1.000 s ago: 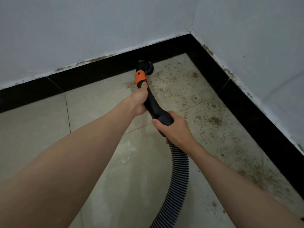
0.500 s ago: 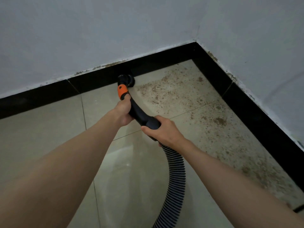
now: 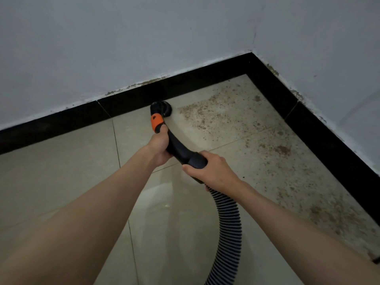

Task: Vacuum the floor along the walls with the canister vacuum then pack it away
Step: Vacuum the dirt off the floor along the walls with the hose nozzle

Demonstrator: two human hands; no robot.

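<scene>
A black curved vacuum handle (image 3: 177,147) with an orange collar (image 3: 156,120) ends in a small round black nozzle (image 3: 162,108). The nozzle sits on the tiled floor right against the black skirting (image 3: 205,74) of the back wall. My left hand (image 3: 159,146) grips the handle just below the orange collar. My right hand (image 3: 209,169) grips the lower end of the handle, where the ribbed black hose (image 3: 228,229) starts. The hose curves down and out of the bottom of the view. The canister is not in view.
Brown dirt specks (image 3: 213,112) cover the beige tiles (image 3: 61,171) to the right of the nozzle and along the right wall's skirting (image 3: 329,145). The two white walls meet in a corner at the upper right. A dark object (image 3: 376,260) shows at the right edge.
The nozzle has slid left along the back wall's skirting, away from the corner. Both hands kept their grip on the handle and moved with it.
</scene>
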